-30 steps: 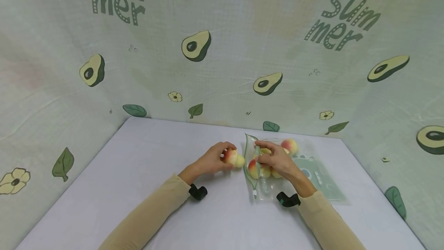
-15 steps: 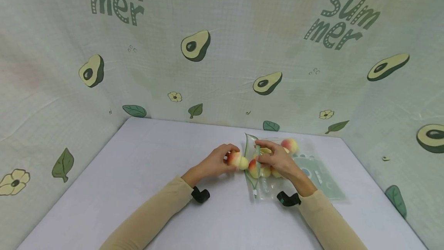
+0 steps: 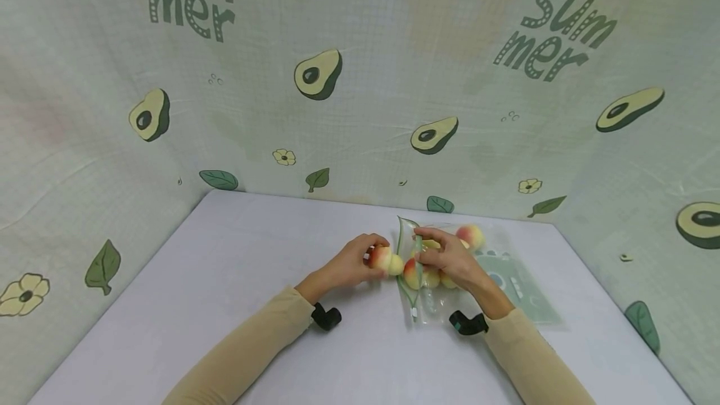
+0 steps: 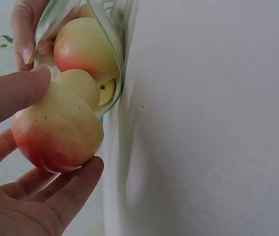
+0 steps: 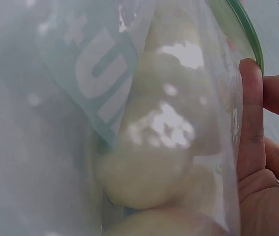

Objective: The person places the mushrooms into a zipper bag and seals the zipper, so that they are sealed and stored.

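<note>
My left hand holds a yellow pear with a red blush, thumb on top and fingers beneath. The pear's narrow end points right, at the mouth of a clear zip bag with a green-edged rim. In the left wrist view that end overlaps the opening, close to a fruit inside. My right hand pinches the bag's rim between thumb and fingers, and the mouth gapes toward the left hand. Several yellow-and-red fruits lie inside the bag, partly hidden behind the right hand in the head view.
The bag lies on a white table, right of the middle. A white slider sits at the near end of its zip. Behind and beside the table hangs cloth printed with avocados and leaves.
My left hand has moved slightly right with the pear, bringing its narrow end up to the bag's mouth. In the last half second both hands stay nearly still.
</note>
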`<state>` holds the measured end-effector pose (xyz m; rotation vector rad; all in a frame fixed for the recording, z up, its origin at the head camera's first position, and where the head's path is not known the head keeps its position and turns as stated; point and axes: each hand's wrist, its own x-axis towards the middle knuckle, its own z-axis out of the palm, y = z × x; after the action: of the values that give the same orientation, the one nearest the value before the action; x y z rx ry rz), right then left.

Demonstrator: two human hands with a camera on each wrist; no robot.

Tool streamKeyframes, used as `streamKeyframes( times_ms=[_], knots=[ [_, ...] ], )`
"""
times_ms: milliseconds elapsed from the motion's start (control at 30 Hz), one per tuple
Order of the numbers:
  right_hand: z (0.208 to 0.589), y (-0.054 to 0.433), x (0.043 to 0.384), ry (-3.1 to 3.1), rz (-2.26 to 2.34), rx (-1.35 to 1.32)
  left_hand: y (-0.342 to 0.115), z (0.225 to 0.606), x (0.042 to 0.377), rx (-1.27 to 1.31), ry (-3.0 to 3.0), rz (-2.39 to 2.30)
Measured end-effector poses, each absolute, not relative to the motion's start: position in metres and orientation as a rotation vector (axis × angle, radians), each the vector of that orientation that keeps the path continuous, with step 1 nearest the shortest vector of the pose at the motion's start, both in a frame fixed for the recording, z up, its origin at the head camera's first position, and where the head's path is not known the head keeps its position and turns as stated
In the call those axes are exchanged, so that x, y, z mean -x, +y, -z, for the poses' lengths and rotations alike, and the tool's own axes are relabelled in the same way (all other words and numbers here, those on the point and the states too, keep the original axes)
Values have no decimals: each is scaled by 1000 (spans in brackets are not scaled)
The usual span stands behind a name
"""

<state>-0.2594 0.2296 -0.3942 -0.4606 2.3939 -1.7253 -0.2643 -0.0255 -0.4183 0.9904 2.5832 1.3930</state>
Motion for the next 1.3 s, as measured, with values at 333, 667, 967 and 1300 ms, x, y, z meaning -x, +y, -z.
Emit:
streamKeyframes(
  times_ms=[333, 667, 967, 1300],
  knots=[
    [395, 231, 260, 2376, 1735, 466, -24, 420, 263, -1012, 2596, -1399],
    [390, 230, 259, 2373, 1711, 422, -20, 419, 263, -1019, 2587, -1415],
    [368, 222, 244, 2365, 1708, 428, -15, 417, 261, -1015, 2570, -1423],
    [393, 230, 260, 2317, 1779, 429, -9, 421, 262, -1000, 2556, -1411]
  ],
)
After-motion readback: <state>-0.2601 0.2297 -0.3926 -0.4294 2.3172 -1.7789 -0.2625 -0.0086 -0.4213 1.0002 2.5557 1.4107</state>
